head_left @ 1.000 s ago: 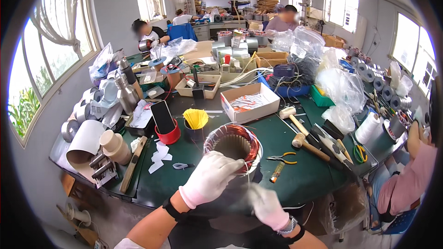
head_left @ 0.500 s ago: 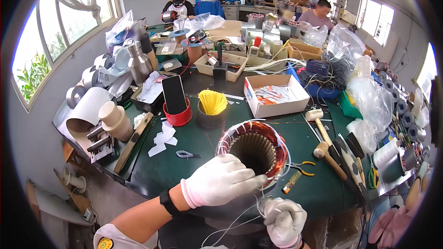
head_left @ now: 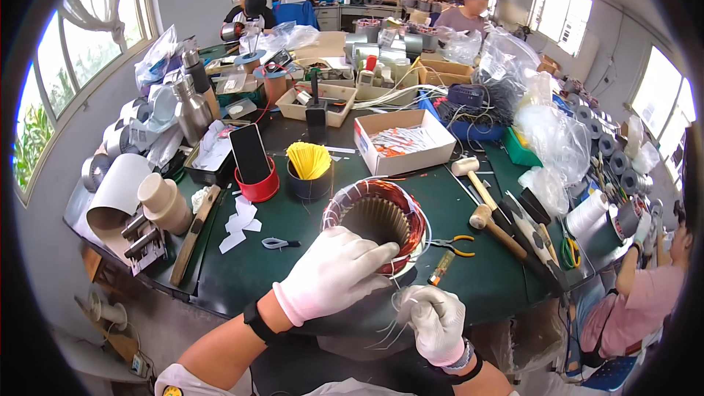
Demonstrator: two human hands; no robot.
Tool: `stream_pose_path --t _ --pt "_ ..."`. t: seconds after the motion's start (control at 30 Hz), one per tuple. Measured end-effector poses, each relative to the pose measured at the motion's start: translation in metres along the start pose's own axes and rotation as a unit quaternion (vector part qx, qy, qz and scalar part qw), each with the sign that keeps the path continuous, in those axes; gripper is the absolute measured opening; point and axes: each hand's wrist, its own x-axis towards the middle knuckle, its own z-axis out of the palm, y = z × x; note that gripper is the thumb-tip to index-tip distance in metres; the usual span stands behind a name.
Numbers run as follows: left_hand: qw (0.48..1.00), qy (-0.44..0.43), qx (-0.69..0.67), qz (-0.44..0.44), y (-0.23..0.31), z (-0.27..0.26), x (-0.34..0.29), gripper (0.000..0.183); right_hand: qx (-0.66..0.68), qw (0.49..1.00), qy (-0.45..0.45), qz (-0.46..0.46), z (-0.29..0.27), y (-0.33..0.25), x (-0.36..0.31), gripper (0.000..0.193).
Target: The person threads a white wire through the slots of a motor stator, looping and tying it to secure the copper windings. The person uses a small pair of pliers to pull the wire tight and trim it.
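A motor stator (head_left: 416, 229) with copper windings and white lacing stands on the green table, its ribbed bore facing up. My left hand (head_left: 331, 273), in a white glove, is bent over the stator's near rim with its fingers closed against the winding. Just nearer and to the right, my gloved right hand (head_left: 434, 325) is closed in a pinch on thin white cord (head_left: 390, 334), whose loose ends hang below. My left fingertips are partly hidden. Beside the stator lie yellow-handled pliers (head_left: 456, 245) and a lighter (head_left: 441, 268).
Mallets (head_left: 490, 221) lie to the right, and small snips (head_left: 281, 243) to the left. Behind stand a phone (head_left: 250, 154) in a red holder (head_left: 258, 185), a pot of yellow strips (head_left: 309, 161) and a white box (head_left: 403, 143). A co-worker (head_left: 638, 290) sits at right.
The view has turned slightly right, so the scene sits farther left. My right hand stays closed near the stator, with the trailing cord lying differently; my left remains on the rim.
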Motion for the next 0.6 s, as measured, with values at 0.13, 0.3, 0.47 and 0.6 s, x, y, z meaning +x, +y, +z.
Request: stream_pose_path --t 0.13,0.3,0.47,0.6 --pt "0.999 0.022 0.041 -0.001 0.005 0.008 0.001 0.049 -0.009 1.000 0.009 -0.013 0.003 -0.003 -0.006 0.037" --pt "0.998 0.024 0.056 0.013 0.005 0.009 0.005 0.040 -0.099 0.980 -0.038 -0.167 -0.001 -0.004 -0.001 0.010" --pt "0.999 0.003 0.033 0.018 -0.010 -0.007 0.000 0.038 -0.343 0.912 -0.044 -0.223 -0.023 -0.036 -0.009 0.035" --pt "0.999 -0.039 0.035 0.011 -0.006 -0.013 0.004 0.042 -0.359 0.912 0.065 -0.187 -0.059 0.003 0.006 0.038"
